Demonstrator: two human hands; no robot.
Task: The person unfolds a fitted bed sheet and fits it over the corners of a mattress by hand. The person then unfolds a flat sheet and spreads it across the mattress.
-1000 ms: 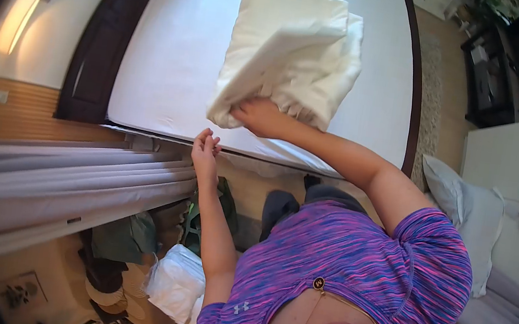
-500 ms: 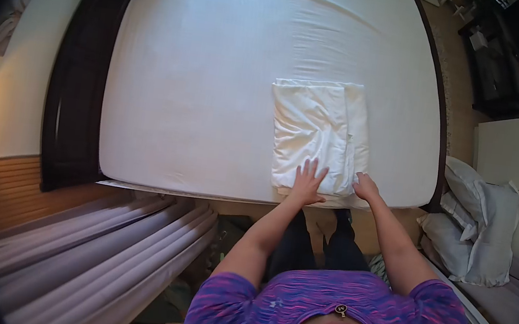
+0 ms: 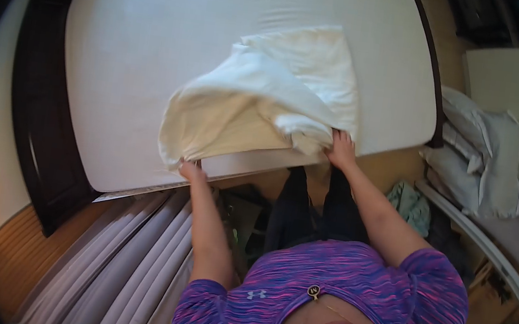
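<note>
A white sheet (image 3: 277, 79), partly unfolded, spreads over the near side of the bed's white mattress (image 3: 132, 80). My left hand (image 3: 191, 169) is closed on the sheet's left corner near the mattress edge, and the cloth between my hands billows up. At the right, my right hand (image 3: 341, 148) grips the sheet beside a bunched fold. The cloth hides some of its fingertips. The back right part of the sheet still lies in flat layers.
A dark wooden headboard (image 3: 49, 115) stands at the left. Grey curtains (image 3: 121, 268) hang in front of it on my side. Pillows (image 3: 483, 158) are piled at the right by a white cabinet (image 3: 512, 84). Greenish cloth (image 3: 409, 208) lies low beside my legs.
The sheet was a neat folded rectangle under my hands. My left hand has moved left, pulling a corner out and lifting the cloth. The view has turned slightly.
</note>
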